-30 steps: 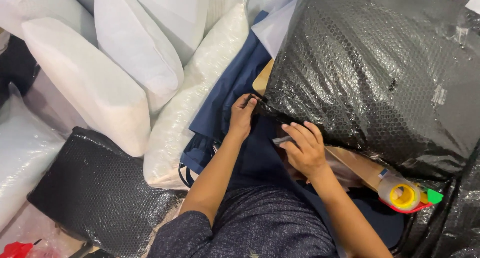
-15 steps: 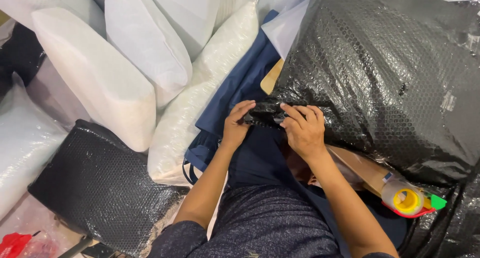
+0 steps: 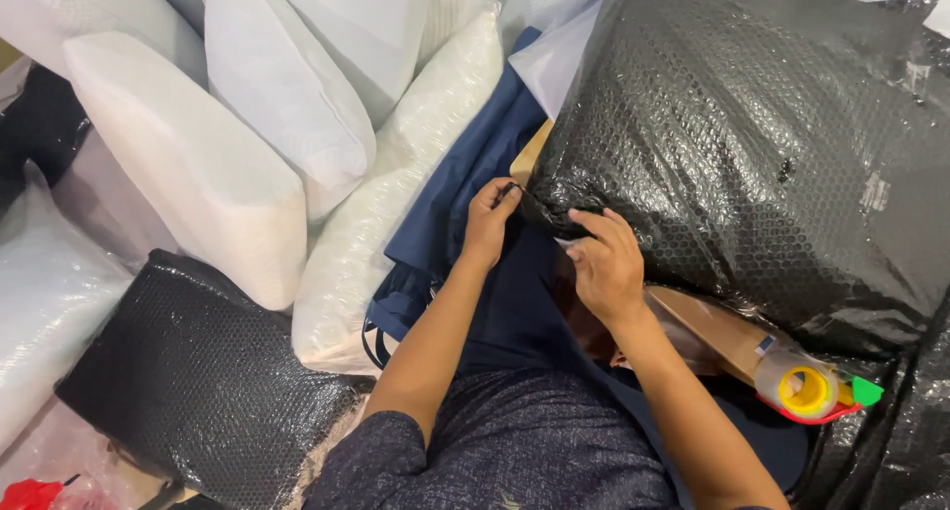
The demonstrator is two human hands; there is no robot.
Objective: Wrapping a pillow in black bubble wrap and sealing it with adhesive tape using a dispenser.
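Note:
A big parcel wrapped in black bubble wrap (image 3: 752, 144) fills the upper right. My left hand (image 3: 488, 223) pinches the loose corner of that wrap at the parcel's lower left end. My right hand (image 3: 606, 265) lies just to the right, fingers curled against the wrap's edge and pressing on it. Whether it holds anything small is hidden. Both forearms reach up from my dark speckled sleeves at the bottom.
White pillows (image 3: 198, 164) in clear film stack at the left. A smaller black bubble-wrapped parcel (image 3: 198, 371) lies lower left. Dark blue fabric (image 3: 465, 184) lies under my hands. A tape dispenser with a yellow core (image 3: 807, 389) and brown cardboard (image 3: 712, 332) sit lower right.
Half a second ago both hands bunched the wrap's corner together. Now the left hand has pulled the corner up and left, and the right hand has slid down onto the edge.

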